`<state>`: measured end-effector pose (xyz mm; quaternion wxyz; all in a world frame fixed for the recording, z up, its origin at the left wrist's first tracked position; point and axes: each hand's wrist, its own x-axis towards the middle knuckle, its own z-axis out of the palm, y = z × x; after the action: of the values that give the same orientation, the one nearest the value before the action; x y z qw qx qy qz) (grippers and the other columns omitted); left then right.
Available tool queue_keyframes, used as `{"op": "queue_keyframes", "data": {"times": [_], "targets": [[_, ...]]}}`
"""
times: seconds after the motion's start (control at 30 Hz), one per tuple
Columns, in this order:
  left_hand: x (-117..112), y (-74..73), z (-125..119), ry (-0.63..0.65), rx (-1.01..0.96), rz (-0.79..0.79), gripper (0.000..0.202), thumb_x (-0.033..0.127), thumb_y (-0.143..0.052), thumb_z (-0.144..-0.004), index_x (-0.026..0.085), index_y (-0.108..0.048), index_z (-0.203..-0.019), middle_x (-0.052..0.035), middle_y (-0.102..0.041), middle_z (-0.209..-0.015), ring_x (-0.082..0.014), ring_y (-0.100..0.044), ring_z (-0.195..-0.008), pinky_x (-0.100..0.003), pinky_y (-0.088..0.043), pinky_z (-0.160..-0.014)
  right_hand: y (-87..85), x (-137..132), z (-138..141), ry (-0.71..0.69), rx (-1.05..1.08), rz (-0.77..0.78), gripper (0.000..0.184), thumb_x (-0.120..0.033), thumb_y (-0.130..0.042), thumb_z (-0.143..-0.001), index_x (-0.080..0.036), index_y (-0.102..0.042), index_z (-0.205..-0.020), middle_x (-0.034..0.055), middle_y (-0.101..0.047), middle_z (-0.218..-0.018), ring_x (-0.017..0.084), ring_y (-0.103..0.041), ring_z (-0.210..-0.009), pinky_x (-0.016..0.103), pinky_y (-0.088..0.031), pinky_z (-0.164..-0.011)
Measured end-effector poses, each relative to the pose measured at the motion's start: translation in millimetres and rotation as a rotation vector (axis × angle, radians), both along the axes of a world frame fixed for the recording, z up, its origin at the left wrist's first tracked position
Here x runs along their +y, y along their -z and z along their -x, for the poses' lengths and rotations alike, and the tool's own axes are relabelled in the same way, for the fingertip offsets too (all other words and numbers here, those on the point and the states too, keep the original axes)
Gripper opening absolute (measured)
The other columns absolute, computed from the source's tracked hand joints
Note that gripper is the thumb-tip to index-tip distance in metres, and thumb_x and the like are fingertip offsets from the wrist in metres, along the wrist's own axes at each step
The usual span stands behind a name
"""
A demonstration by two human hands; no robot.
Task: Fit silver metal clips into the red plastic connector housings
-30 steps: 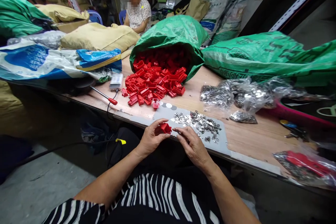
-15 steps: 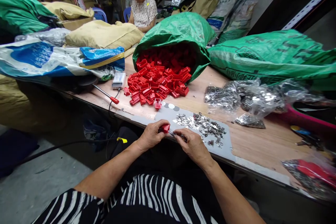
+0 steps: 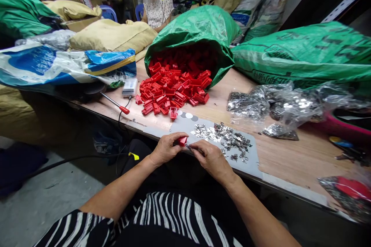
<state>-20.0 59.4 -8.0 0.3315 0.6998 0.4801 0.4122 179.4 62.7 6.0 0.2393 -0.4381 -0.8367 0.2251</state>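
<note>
Case [image 3: 182, 141] unfinished, we judge: our left hand [image 3: 167, 149] grips it, right hand [image 3: 211, 159] pinches metal bit [image 3: 188, 146]; far red heap [image 3: 171, 88] remains.

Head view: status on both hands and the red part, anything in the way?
Left hand gripping red part. Right hand holding slim metal item up to it. No obstruction visible between hands.

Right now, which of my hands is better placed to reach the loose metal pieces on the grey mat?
Probably your right hand: it's nearer the metal pieces, though pinching a thin metallic item. Your left hand, farther away, holds a red part.
</note>
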Motion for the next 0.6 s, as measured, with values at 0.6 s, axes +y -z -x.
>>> {"op": "queue_keyframes", "data": {"times": [0.6], "targets": [[-1.8,0.9,1.0,-0.004,-0.033,0.092,0.031,0.023,-0.070,-0.075,0.021,-0.064,-0.105,-0.0024,-0.070,-0.098,-0.0171,-0.065,-0.087,-0.027,-0.047,-0.082,-5.2,-6.9,12.8,0.089,0.011,0.065,0.018,-0.020,-0.051,-0.090,-0.022,-0.064,-0.102,0.0057,-0.067,-0.097,0.020,-0.064,-0.090,0.034,-0.050,-0.081]]}}
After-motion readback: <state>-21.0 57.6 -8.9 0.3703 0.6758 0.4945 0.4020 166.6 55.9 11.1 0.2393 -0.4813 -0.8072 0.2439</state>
